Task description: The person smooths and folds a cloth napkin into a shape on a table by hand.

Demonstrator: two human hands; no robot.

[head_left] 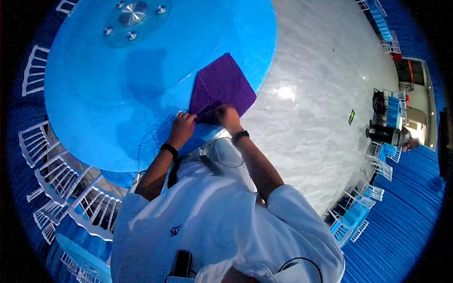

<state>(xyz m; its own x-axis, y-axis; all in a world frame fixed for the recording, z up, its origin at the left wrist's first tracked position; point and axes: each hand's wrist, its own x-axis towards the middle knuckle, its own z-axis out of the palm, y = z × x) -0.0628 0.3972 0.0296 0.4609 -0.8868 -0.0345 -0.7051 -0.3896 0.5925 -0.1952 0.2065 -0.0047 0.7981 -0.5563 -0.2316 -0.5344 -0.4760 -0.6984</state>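
A purple cloth napkin lies folded into an angular shape near the edge of a round blue-covered table. At its near left corner my left hand is closed, the fingertips pinching the cloth. My right hand is curled over the near edge of the napkin, fingers bent onto the fabric and partly hidden. A small white spot shows beside my left fingers; I cannot make out what it is. Both wrists carry dark bands.
A glass turntable with a metal hub sits on the table. White chairs stand around its left side. Pale glossy floor stretches to the right, where a person stands near more tables and chairs.
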